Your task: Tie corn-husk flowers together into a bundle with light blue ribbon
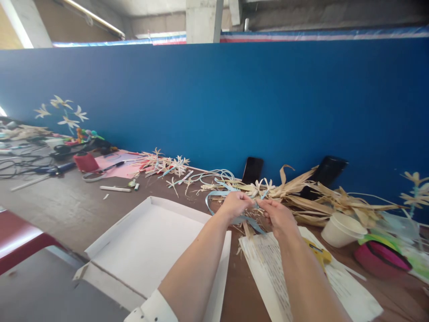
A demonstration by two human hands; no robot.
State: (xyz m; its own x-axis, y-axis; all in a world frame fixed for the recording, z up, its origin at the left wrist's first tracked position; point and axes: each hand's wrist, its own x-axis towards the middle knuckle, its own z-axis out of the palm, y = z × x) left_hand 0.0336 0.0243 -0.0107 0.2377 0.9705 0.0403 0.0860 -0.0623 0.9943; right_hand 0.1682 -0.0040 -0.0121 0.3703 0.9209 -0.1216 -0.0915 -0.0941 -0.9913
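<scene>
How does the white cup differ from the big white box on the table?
The cup is round, while the box has straight sides and corners. The cup is small; the box is far larger. The cup is deep for its width, whereas the box is wide and shallow. Both are whitish and open.

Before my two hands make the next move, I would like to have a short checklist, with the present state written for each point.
1. Fingertips of left hand and right hand pinched close together: ok.
2. Small piece between them firmly held: cannot tell, too small.
3. Blue ribbon free of tangles: cannot tell, partly hidden by the hands.
4. Cutter away from the right forearm: not ok, it lies partly behind it in this view.
5. Cutter blade drawn in: cannot tell.
6. Cup apart from both hands: ok.
</scene>
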